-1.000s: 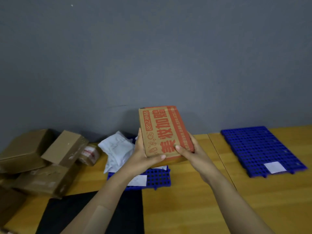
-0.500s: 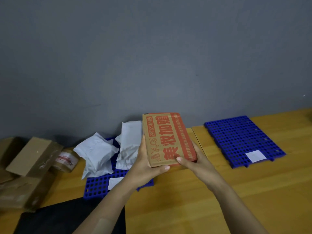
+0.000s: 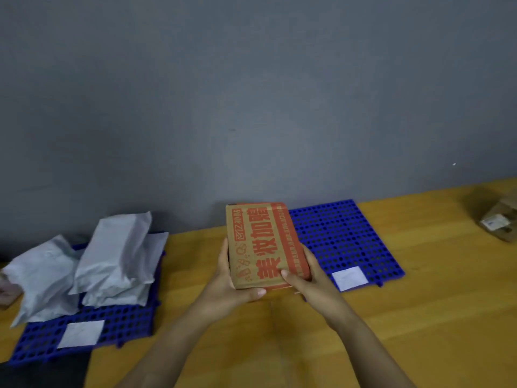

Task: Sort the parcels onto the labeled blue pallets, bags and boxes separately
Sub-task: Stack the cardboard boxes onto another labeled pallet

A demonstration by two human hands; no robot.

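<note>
— Where's the box?
— I see the red-printed cardboard box between the two pallets, covering the left edge of the right blue pallet. My left hand grips its left side and my right hand its right, thumbs on top.
— And the bags?
— Grey mailer bags are piled on the left blue pallet.

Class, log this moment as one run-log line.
left hand, right hand: both grip printed box | box: held at left edge of right pallet | left pallet: white bags | right pallet: paper label
</note>
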